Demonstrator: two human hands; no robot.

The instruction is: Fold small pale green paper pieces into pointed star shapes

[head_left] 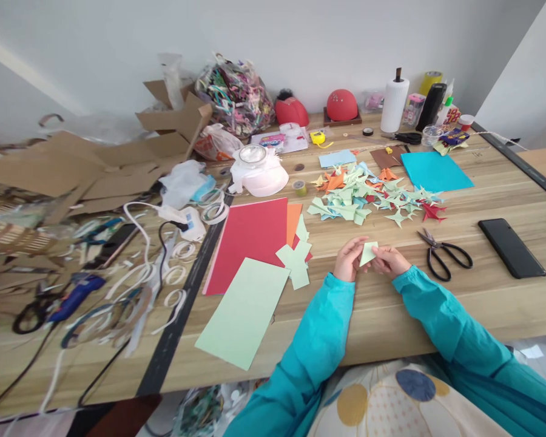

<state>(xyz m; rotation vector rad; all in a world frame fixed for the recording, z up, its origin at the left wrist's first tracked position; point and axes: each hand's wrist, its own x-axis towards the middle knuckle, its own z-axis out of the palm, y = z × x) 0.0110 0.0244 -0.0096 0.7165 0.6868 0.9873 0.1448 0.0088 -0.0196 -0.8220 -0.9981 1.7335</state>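
Between my two hands is a small folded piece of pale green paper (368, 253), held just above the table. My left hand (348, 260) grips its left side, with the fingers curled behind it. On the other side my right hand (389, 261) pinches the right edge. Beyond my hands lies a heap of folded paper shapes (352, 193), mostly pale green with some orange, red and blue. Several small green paper pieces (295, 264) lie to the left, beside a large green sheet (243, 312) and red sheets (257, 240). Black-handled scissors (444, 255) rest to the right, blades parted.
A black phone (512, 247) lies at the right. Blue paper (435, 171), a yellow tape measure (318, 138) and a white roll (395, 106) stand farther back. Cables, a blue glue gun (77, 297) and open cardboard (131, 164) crowd the left side.
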